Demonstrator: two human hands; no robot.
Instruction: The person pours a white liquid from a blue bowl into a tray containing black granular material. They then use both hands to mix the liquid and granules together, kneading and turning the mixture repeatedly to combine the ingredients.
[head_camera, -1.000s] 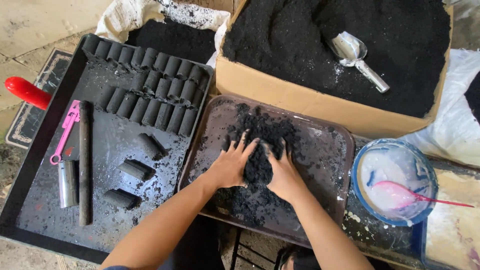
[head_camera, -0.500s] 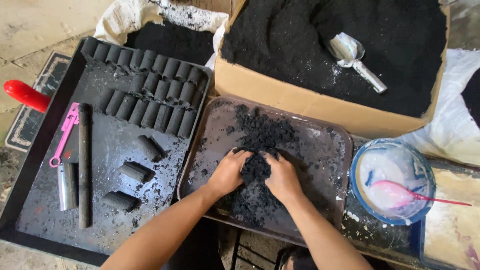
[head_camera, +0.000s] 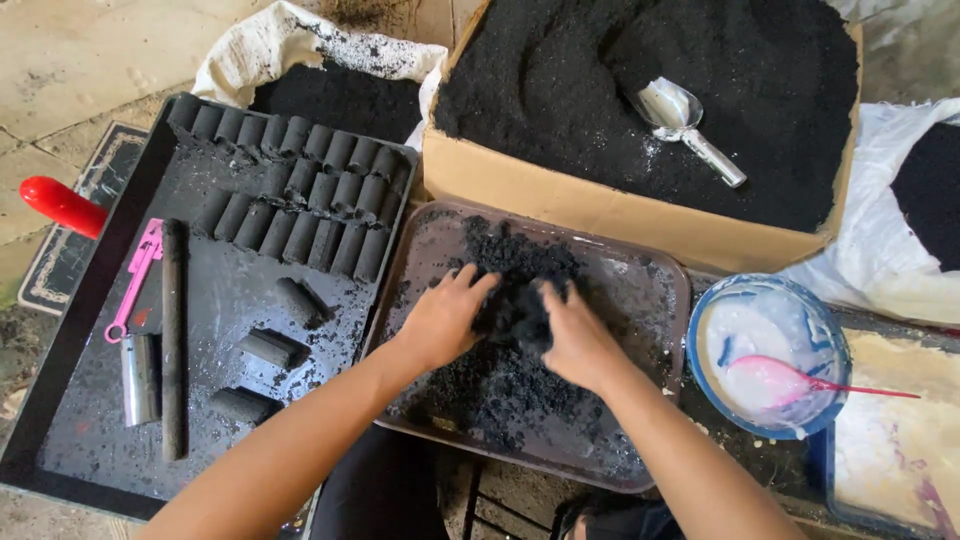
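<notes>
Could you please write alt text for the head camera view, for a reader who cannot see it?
Left hand and right hand press a clump of black mix between them over a brown tray. Left lies a black tray of rolled black cylinders; right, a blue bowl.

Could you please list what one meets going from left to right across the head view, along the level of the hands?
Black tray → metal tube → long dark rod → black briquettes → left hand → clump of black mix → right hand → bowl of white paste with a pink spoon.
</notes>
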